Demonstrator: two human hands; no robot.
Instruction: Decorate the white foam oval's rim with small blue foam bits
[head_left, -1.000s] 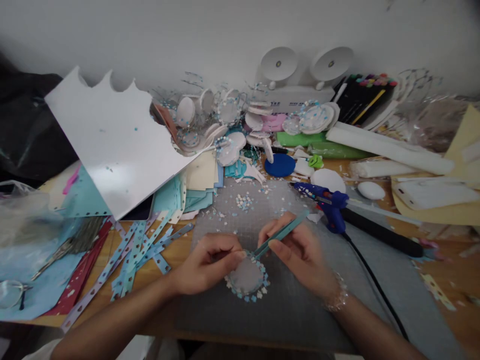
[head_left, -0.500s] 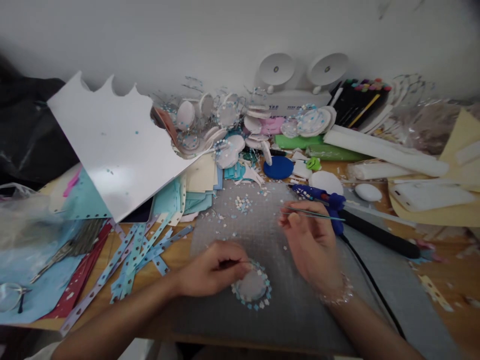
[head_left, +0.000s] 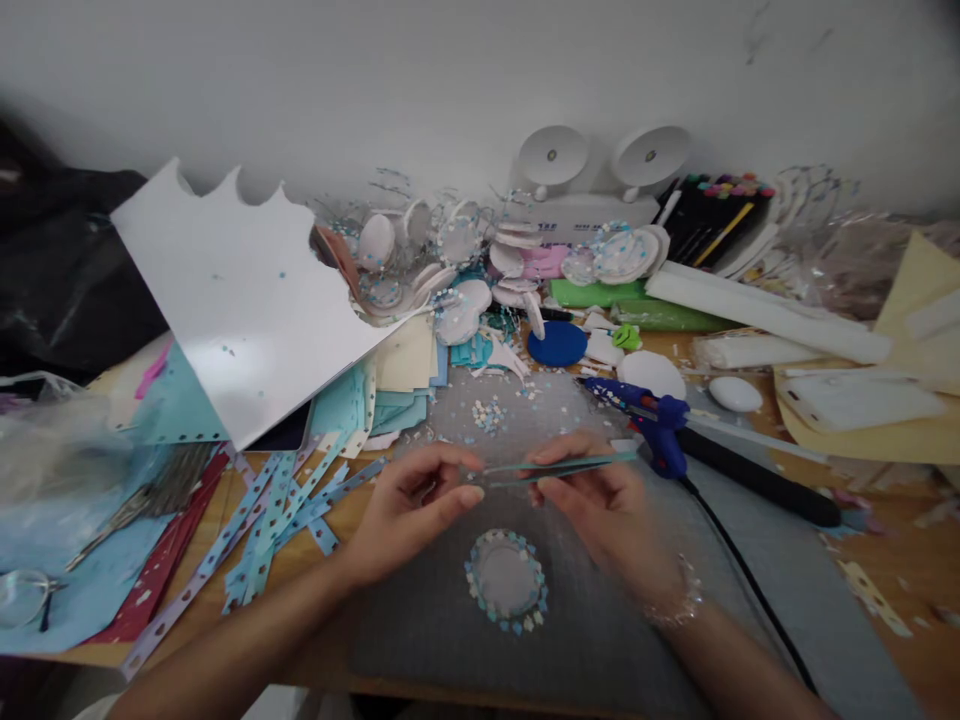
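My right hand (head_left: 600,500) grips teal tweezers (head_left: 559,467) that lie level and point left. Their tips meet the fingertips of my left hand (head_left: 409,510), which is raised above the mat with thumb and fingers pinched toward the tips; what they pinch is too small to make out. Below both hands a round white disc (head_left: 507,581) ringed with small blue and white pieces lies on the grey cutting mat (head_left: 600,620), touched by neither hand.
A blue glue gun (head_left: 649,415) with a black cord lies right of my hands. A large white sheet (head_left: 240,300) leans at the left over blue punched paper strips (head_left: 277,500). Decorated discs, a dark blue disc (head_left: 557,343), green rolls and markers crowd the back.
My left hand has let go of the disc and risen to the tweezer tips. My right hand swung the tweezers out to the right, then back left to meet it.
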